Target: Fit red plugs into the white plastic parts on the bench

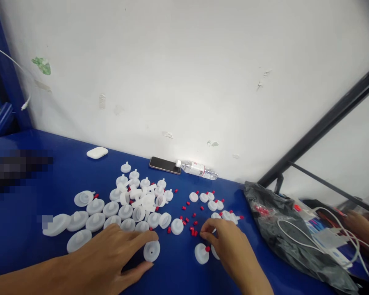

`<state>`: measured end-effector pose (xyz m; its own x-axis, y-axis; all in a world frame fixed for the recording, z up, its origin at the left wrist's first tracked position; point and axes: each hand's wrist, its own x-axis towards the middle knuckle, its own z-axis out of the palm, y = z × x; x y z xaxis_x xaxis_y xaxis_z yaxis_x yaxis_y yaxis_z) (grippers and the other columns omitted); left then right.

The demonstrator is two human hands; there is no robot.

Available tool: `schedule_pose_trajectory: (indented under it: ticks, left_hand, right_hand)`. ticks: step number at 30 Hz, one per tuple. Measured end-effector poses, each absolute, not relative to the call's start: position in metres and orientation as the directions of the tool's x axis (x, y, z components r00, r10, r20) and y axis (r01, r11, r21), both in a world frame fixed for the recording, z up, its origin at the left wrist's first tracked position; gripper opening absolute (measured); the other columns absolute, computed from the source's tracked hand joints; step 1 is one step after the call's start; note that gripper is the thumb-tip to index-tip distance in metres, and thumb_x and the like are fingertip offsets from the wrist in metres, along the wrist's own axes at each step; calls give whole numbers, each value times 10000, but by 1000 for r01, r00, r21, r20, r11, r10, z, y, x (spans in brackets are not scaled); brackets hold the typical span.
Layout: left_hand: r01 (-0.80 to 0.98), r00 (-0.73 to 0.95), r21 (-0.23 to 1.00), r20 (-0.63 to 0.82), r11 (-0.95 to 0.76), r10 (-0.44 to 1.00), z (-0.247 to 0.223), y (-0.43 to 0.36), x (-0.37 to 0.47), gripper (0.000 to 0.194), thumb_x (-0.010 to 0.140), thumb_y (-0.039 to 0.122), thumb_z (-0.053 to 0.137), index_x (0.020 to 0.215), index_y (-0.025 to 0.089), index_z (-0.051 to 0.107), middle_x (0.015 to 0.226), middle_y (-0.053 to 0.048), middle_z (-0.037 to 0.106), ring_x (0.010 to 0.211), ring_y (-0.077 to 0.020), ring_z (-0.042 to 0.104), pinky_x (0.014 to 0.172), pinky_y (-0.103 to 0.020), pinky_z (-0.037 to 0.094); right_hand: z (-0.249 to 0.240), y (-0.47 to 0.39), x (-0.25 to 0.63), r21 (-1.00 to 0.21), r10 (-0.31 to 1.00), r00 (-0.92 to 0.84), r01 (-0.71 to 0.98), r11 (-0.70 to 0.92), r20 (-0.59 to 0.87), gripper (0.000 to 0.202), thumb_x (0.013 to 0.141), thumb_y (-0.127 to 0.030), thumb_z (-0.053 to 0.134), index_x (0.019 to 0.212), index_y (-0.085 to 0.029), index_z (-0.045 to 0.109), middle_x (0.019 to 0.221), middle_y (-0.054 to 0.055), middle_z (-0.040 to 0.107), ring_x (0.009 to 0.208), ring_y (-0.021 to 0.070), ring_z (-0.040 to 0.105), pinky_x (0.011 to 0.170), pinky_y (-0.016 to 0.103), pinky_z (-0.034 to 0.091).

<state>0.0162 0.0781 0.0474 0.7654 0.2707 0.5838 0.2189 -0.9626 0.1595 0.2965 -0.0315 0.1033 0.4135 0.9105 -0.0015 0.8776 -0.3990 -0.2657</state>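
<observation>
Head view: my left fingers (146, 237) curve wide around a white disc (151, 250) on the blue tabletop (172, 270), holed face up, no clear long axis. My right fingers (210, 224), narrow, near loose red caps (192, 231); grip unclear. Several right-side discs (201, 255) wear caps; most left-side ones look bare.

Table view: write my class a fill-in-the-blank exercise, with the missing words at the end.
The small caps near the right hand are coloured ____.
The bottle lies on its ____ beside the phone.
In this view, the white case lies to the ____ of the phone.
Missing words: red; side; left.
</observation>
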Motion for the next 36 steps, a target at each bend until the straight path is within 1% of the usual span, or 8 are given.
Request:
schedule_pose_trajectory:
  ticks: [4, 7, 11, 15, 18, 24, 32, 36]
  left_hand:
    - [208, 744, 276, 578, -938, 335, 53, 75, 13, 316, 989, 242, 630, 1291, 317, 576, 951, 81, 775, 665, -124, 722, 635, -270, 514]
    - [227, 747, 301, 556, -926, 364, 55, 73, 11, 349, 973, 222, 626, 1303, 329, 587, 1155, 51, 768, 853, -132, 768, 700, -250, 542]
    - [201, 732, 319, 579, -926, 358, 59, 73, 10, 364, 963, 217, 597, 1310, 328, 578, 1287, 30, 751, 1077, -162, 778, 751, -228, 565]
    - [166, 728, 317, 600, -934, 333, 58, 74, 10, 458, 969, 178, 576, 1397, 334, 523, 1220, 65, 795, 978, -137, 801, 770, -219, 581]
    - [178, 700, 277, 639, -944, 320, 53, 74, 11, 444, 972, 177, 546, 1395, 308, 541, 1229, 35, 804, 956, -148, 806, 733, -219, 583]
    - [251, 698, 252, 622, -935, 355, 49, 75, 11, 473, 974, 232, 599, 1440, 306, 566, 1288, -7, 789, 1004, -164, 811, 764, -200, 604]
    - [254, 715, 270, 595, -929, 368, 48, 77, 8, 536, 962, 246, 643, 1488, 332, 585, 1301, 4, 777, 907, -141, 798, 759, -192, 602]
    - [257, 697, 309, 597, -916, 397, 45, 77, 10, 479, 973, 247, 619, 1446, 323, 618, 1301, 2, 768, 804, -112, 769, 749, -201, 598]
  right_hand:
    - [101, -39, 307, -299, 921, 375, 895, -331, 106, 186, 1022, -282, 607, 905, -318, 747, 890, -10, 843, 781, 243, 778, 645, 300, 436]
    - [104, -45, 311, -401, 928, 320, 888, -224, 189, 201, 1049, -404, 572, 949, -330, 730, 861, -25, 834, 714, 226, 771, 621, 288, 488]
    - [114, -46, 295, -428, 951, 192, 901, -74, 240, 226, 1061, -460, 591, 1025, -350, 786, 886, -40, 841, 606, 174, 716, 561, 264, 486]
    - [118, -36, 265, -481, 978, 80, 876, 24, 194, 207, 1061, -359, 606, 1013, -314, 802, 931, -28, 851, 687, 166, 749, 629, 254, 516]
    - [116, -27, 247, -557, 986, 24, 828, 71, 163, 177, 1043, -296, 633, 1054, -321, 808, 987, -36, 870, 805, 179, 799, 702, 254, 529]
    - [116, -25, 233, -603, 977, -34, 782, 158, 211, 250, 1024, -255, 642, 1192, -348, 802, 946, -55, 872, 654, 151, 751, 604, 241, 480]
    - [116, -28, 231, -638, 966, -35, 744, 197, 257, 256, 1033, -281, 648, 1153, -364, 860, 950, -36, 874, 749, 167, 792, 699, 242, 561]
    - [120, -31, 232, -644, 958, -34, 733, 217, 284, 248, 1012, -288, 686, 1141, -395, 870, 941, -54, 871, 737, 168, 785, 750, 248, 601]
